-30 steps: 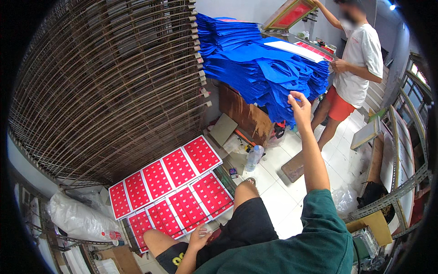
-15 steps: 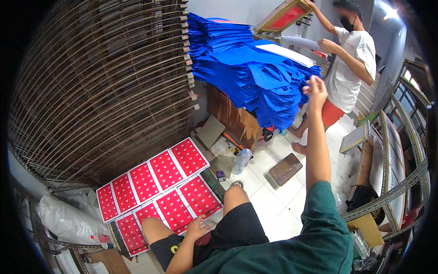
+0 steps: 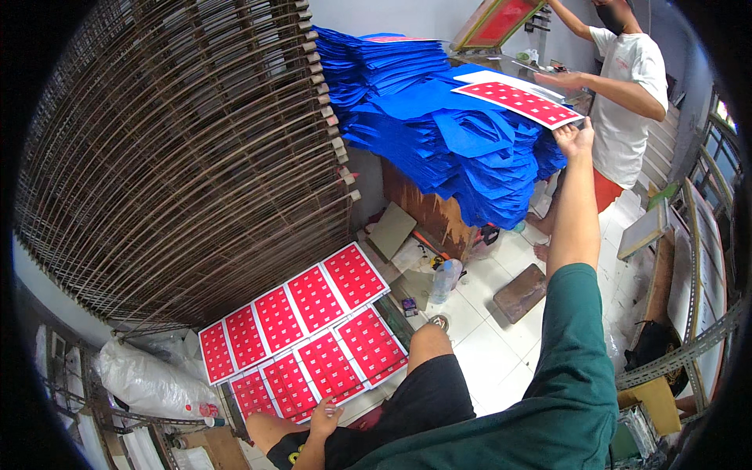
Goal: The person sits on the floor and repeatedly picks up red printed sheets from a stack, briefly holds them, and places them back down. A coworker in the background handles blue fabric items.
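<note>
While your empty left hand sits half-spread near six o'clock, your right hand pinches a red sheet at two.

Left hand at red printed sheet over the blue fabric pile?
No, the right hand is at that printed sheet; the left hand is near the black shorts.

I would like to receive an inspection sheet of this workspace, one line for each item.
Surface: low sheets in two rows, red-printed, beside the wire rack.
Job's things: another red-printed sheet by the blue fabric stack.
Clutter: plastic bottle and brown slab on tiled floor.
Hands: right hand at that sheet's near corner, grip unclear; left hand near black shorts, fingers apart.
Cables: nothing clearly seen.
Surroundings: co-worker standing beside the stack.
</note>
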The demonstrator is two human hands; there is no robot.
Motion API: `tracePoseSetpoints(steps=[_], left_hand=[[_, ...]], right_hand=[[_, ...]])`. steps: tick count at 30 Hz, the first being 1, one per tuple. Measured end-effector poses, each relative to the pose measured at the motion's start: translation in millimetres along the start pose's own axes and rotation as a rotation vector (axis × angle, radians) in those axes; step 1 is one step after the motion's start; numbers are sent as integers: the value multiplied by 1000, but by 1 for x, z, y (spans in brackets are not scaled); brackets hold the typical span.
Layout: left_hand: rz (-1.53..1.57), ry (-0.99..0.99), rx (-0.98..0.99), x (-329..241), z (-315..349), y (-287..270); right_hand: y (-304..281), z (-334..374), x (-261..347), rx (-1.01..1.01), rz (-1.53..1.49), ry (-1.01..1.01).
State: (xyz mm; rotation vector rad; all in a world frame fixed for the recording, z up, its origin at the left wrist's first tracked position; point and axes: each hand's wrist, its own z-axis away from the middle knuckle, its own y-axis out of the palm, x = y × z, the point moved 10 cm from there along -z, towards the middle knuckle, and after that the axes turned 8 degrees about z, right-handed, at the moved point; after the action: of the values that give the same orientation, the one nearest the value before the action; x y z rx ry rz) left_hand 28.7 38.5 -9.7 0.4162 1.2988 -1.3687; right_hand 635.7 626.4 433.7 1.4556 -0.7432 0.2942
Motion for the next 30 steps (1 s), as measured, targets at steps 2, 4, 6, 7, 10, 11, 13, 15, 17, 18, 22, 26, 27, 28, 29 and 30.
tracePoseSetpoints(steps=[2,4,6,7,10,11,13,15,17,18,22,26,27,28,29,30], left_hand=[[42,-3,-7,3,2,-3],[83,-6,-24,13,7,-4],[61,32,-19,15,6,-6],[51,49,-13,16,7,-5],[43,42,-2,17,8,-4],[34,36,10,17,8,-2],[9,12,17,17,13,-6],[31,2,49,3,14,-5],[-30,53,54,-13,14,-3],[-66,56,40,-17,22,-8],[-148,138,70,-55,30,-9],[25,160,-85,-81,65,-44],[47,200,-96,-100,67,-53],[65,241,-117,-117,73,-66],[63,291,-165,-124,78,-81],[65,343,-230,-130,85,-98]], right_hand=[[9,-7,5,44,120,42],[17,-14,11,26,323,17],[27,-19,16,18,524,-52],[29,-17,17,-35,608,-77],[41,-10,13,-19,751,-74],[45,-12,15,30,751,-74],[54,10,14,-60,855,-47],[59,14,23,-53,892,-94],[61,11,39,-16,857,-167],[81,38,29,70,817,-217],[85,46,85,404,530,-523],[108,153,48,526,487,-418],[93,176,59,514,466,-370],[76,195,60,503,436,-321],[61,218,45,455,470,-245],[62,253,14,424,496,-170]])
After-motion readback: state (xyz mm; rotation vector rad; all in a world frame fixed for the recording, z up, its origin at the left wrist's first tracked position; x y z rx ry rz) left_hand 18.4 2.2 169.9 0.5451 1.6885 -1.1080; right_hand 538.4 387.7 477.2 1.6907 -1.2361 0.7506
